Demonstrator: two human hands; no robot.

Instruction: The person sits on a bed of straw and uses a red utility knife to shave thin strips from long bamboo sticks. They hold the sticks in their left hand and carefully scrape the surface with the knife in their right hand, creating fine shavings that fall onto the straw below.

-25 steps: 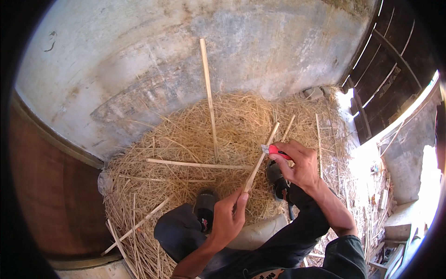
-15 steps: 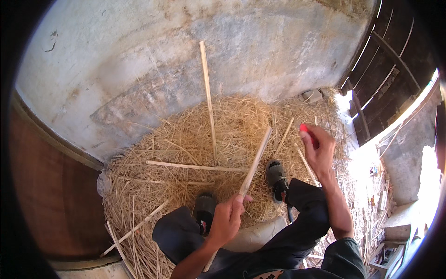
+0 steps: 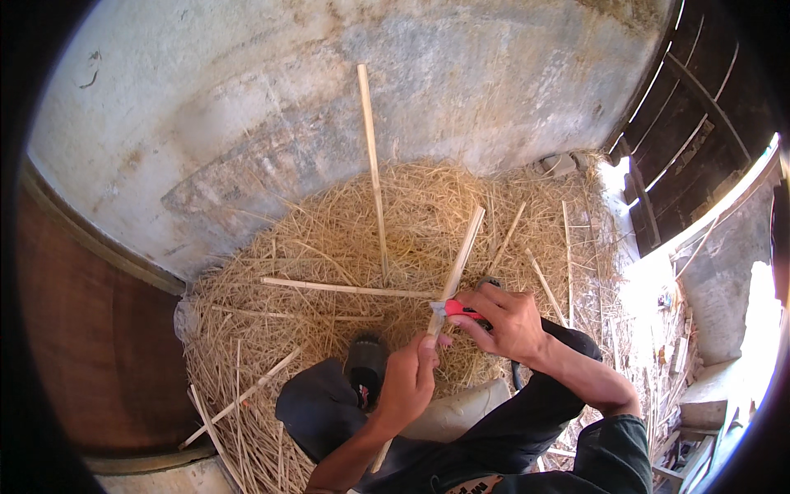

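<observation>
A pale split bamboo stick (image 3: 467, 247) slants up and away from my lap, and my left hand (image 3: 406, 380) is closed round its middle. Its lower end shows again below that hand, near my thigh. My right hand (image 3: 512, 324) grips a red utility knife (image 3: 457, 309) just above the left one. The knife's short blade lies against the stick; whether it cuts in, I cannot tell. Beyond, another bamboo stick (image 3: 372, 165) leans upright toward the wall, and a third stick (image 3: 346, 288) lies crosswise on the straw in front of my feet.
Loose straw and shavings (image 3: 420, 193) cover the floor around my shoes. More thin sticks (image 3: 247, 395) lie at the left, with others to the right. A stained wall (image 3: 271, 99) rises ahead, a brown panel (image 3: 107, 329) stands left, and dark slatted boards (image 3: 683, 115) are at the right.
My right hand has come down and left with the red knife, from the straw's right side to the stick. The left hand keeps its hold, with the stick tipped slightly farther up.
</observation>
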